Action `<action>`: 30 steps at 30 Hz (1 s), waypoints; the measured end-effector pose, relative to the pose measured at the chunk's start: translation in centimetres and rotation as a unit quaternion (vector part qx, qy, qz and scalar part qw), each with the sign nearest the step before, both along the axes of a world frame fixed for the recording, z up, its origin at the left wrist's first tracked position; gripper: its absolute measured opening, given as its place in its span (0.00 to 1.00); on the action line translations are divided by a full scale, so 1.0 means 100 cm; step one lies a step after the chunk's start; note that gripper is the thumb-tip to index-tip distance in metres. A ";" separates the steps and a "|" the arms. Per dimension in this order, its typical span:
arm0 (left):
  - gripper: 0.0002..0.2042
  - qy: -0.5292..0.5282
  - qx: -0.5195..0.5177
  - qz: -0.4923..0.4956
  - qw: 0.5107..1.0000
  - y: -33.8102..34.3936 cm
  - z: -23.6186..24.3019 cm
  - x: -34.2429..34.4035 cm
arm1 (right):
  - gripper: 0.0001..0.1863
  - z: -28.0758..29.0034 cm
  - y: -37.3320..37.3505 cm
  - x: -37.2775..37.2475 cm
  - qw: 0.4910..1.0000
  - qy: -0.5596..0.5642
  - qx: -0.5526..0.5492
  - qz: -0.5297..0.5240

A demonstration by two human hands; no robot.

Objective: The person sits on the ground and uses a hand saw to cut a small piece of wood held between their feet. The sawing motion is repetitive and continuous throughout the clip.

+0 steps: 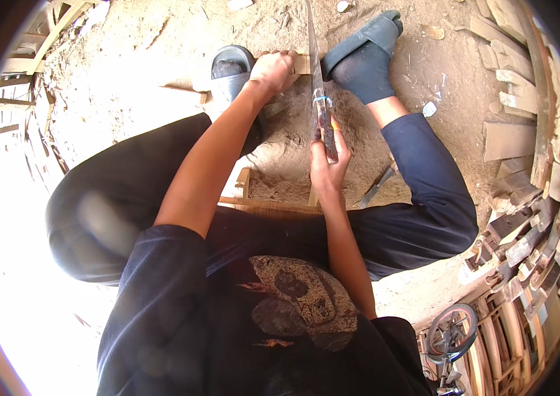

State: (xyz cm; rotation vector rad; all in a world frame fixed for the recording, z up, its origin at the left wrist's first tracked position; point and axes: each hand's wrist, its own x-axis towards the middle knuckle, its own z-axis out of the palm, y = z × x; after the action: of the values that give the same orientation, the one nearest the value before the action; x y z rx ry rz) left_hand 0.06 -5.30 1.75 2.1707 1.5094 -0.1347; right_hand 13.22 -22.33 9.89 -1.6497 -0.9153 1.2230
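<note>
While the left hand [274, 70] closes its fingers over the wooden piece [302, 65] jutting right of them, and the right hand [329, 164] curls round the long-bladed tool [317, 74], blade ahead of its fingers, best guide the blade clear of the left fingertips

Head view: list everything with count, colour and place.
Ground: 1, brown, upper half
Bladed tool: 1, grey, upper centre
Wood piece: 1, tan, upper centre
Wooden frame: 1, brown, centre
Small tool: 1, dark, on ground
Wood pile: 1, brown, right edge
Planks: several, brown, upper left
Wheel: 1, black, lower right
Scraps: several, whitish, on ground
Sandals: 2, dark, upper centre
Socks: 2, dark, in sandals
Shirt: 1, black, lower centre
Trousers: 1, dark, across middle
Forearms: 2, bare, centre
Left hand: 1, bare, on wood piece
Right hand: 1, bare, gripping bladed tool
</note>
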 end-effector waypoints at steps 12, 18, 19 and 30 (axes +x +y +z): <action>0.19 -0.006 0.008 -0.008 1.000 0.000 -0.004 -0.002 | 0.30 -0.010 0.009 -0.006 1.000 0.009 0.011 -0.004; 0.20 -0.012 -0.004 -0.050 0.999 0.008 0.000 0.016 | 0.30 0.009 -0.016 0.008 0.999 -0.043 -0.029 -0.003; 0.21 -0.012 0.000 -0.048 0.999 0.007 -0.002 0.016 | 0.30 0.011 -0.027 0.009 0.997 -0.075 -0.023 0.009; 0.33 0.111 -0.012 -0.043 0.993 0.009 -0.016 0.006 | 0.24 0.037 -0.023 -0.009 0.995 -0.079 -0.028 0.059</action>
State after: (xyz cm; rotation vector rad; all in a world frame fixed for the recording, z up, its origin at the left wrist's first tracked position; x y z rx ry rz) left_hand 0.63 -4.44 0.12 2.2643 1.5212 -0.4335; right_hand 12.34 -24.59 13.56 -1.7786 -1.0979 1.2188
